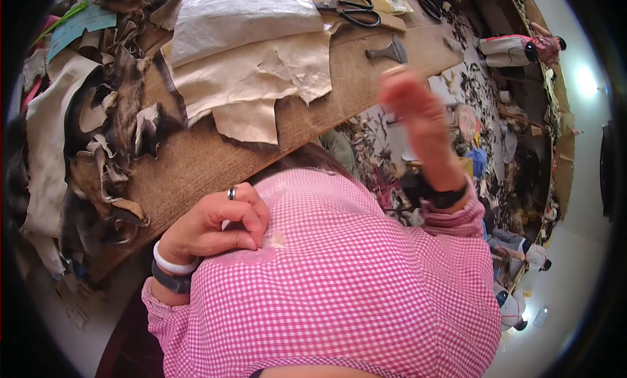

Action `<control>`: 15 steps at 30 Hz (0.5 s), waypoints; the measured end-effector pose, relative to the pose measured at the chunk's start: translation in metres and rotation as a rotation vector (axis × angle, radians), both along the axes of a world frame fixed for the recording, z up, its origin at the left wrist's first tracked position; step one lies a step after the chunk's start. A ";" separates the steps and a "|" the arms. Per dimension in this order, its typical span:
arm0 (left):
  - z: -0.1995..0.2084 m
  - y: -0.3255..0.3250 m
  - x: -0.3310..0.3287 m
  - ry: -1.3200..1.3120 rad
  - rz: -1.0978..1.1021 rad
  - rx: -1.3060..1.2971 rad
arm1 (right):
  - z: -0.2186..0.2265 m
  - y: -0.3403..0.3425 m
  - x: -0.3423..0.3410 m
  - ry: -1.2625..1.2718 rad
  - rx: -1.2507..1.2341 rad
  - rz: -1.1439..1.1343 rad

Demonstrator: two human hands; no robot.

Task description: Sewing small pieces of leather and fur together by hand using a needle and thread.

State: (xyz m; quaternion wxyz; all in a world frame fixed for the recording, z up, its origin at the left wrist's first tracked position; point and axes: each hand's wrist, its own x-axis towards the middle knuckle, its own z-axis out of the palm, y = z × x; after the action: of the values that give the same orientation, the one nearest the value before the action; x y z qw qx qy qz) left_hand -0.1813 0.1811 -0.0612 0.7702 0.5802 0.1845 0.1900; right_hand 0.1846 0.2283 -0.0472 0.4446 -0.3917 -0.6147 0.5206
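My left hand (222, 222), with a ring on one finger, is curled in front of my pink checked smock (326, 247). Its thumb and forefinger press together, but whatever they pinch, if anything, is too small to make out. My right hand (415, 103) is raised past the table's edge, and motion smears its fingers. Beyond the hands, a pale hide (261, 77) lies on the brown table (189, 175), partly under a whitish sheet (248, 25). A small grey fan-shaped tool (390, 50) lies beyond my right hand.
Black-handled scissors (356, 11) lie at the far side, with a second pair (429, 7) farther right. Fur and hide scraps (108, 149) heap over the table's left. Dark scraps (385, 143) litter the floor at right, where other people (522, 49) are at work.
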 end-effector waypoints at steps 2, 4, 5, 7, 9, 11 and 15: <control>0.001 -0.002 0.007 0.037 0.101 -0.016 | -0.009 0.011 -0.046 -0.110 -0.009 0.361; -0.002 -0.007 0.021 0.023 0.283 -0.064 | -0.008 0.018 -0.081 -0.112 0.146 0.589; -0.003 -0.008 0.028 -0.003 0.404 -0.047 | -0.007 0.022 -0.092 0.013 0.165 0.661; -0.006 -0.010 0.047 -0.021 0.587 -0.110 | -0.001 0.029 -0.097 0.071 0.171 0.732; -0.006 -0.006 0.065 -0.054 0.662 -0.099 | 0.001 0.039 -0.087 0.072 0.196 0.771; -0.005 0.001 0.084 -0.052 0.700 -0.095 | -0.002 0.052 -0.067 0.024 0.210 0.829; -0.002 0.014 0.124 -0.053 0.785 -0.105 | -0.008 0.080 -0.033 0.018 0.293 0.891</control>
State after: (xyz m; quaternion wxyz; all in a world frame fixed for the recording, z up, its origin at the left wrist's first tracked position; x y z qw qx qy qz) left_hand -0.0575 0.1955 -0.0631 0.6720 0.4202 0.3820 0.4753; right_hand 0.1520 0.3082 -0.0551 0.2338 -0.0183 -0.7863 0.5717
